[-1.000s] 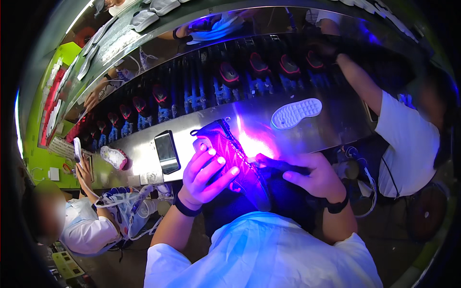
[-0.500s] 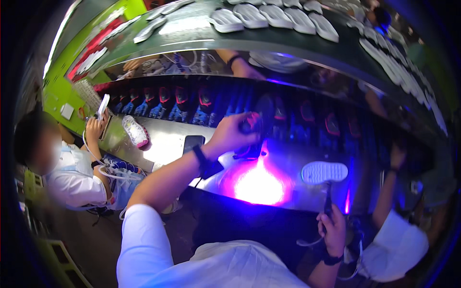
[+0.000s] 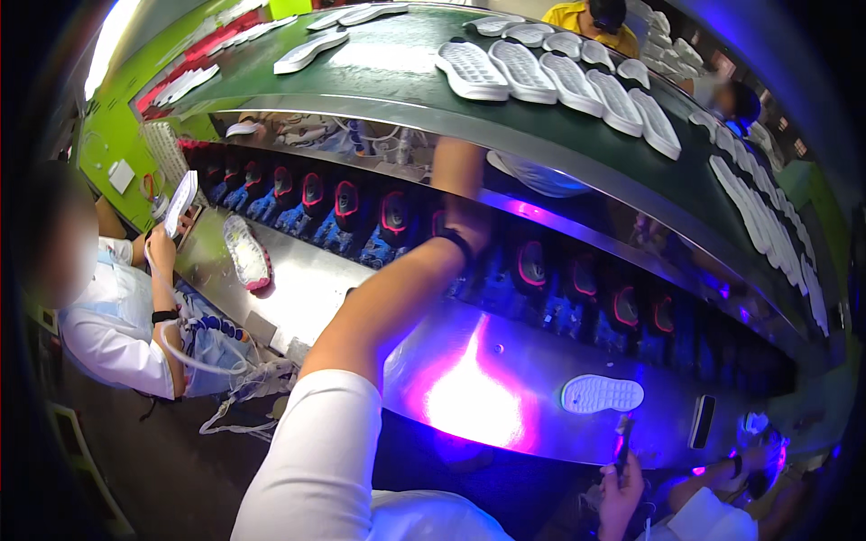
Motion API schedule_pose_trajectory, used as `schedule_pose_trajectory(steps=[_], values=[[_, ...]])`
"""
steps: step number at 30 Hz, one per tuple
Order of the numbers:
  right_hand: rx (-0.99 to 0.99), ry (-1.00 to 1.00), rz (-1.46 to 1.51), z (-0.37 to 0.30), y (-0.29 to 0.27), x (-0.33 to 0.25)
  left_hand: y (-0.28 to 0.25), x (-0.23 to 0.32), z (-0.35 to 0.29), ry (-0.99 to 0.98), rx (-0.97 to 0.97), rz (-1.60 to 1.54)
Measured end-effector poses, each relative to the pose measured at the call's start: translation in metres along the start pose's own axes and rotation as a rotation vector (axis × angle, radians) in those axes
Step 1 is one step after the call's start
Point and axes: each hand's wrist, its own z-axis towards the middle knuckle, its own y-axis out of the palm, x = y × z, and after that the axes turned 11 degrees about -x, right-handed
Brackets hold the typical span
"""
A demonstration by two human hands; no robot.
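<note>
Left hand (image 3: 469, 219): carried farther in since half a second ago, from a dark shoe held in front of the row to a reach under the metal ledge (image 3: 541, 215); blurred, so cannot tell clasped fingers from loose ones.
Dark shoe: no longer distinguishable in the left hand; perhaps hidden behind it or back among the others, impossible to confirm.
Row of uppers (image 3: 392, 212): dark, with pink trim around the openings, ranged on blue stands under the ledge; close beside the left hand.
Right hand (image 3: 620, 496): well apart from the left, low at the near edge of the bench (image 3: 532, 356); wrapped around a slim dark tool (image 3: 622, 446), as half a second ago.
White sole (image 3: 603, 394): flat on the bench, tread-patterned face up, just beyond the tool's tip; contact with the tip not clear.
Light patch (image 3: 474, 406): bright violet-white, on the metal to the left of the sole; no shoe held over it now, unlike a second ago.
Meaning: two-handed handling of the shoe apparently broken off; work seemingly split between left reach at the row and tool kept ready on the right.
</note>
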Motion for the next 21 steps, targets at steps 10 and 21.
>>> schedule_pose_trajectory(steps=[10,21], values=[[-0.06,-0.081,0.07,0.013,0.036,0.015,-0.051,0.131,0.005,-0.181,-0.67,-0.272],[-0.099,-0.097,0.154,0.052,-0.021,0.031,-0.05,0.138,0.034,-0.174,-0.433,0.176]])
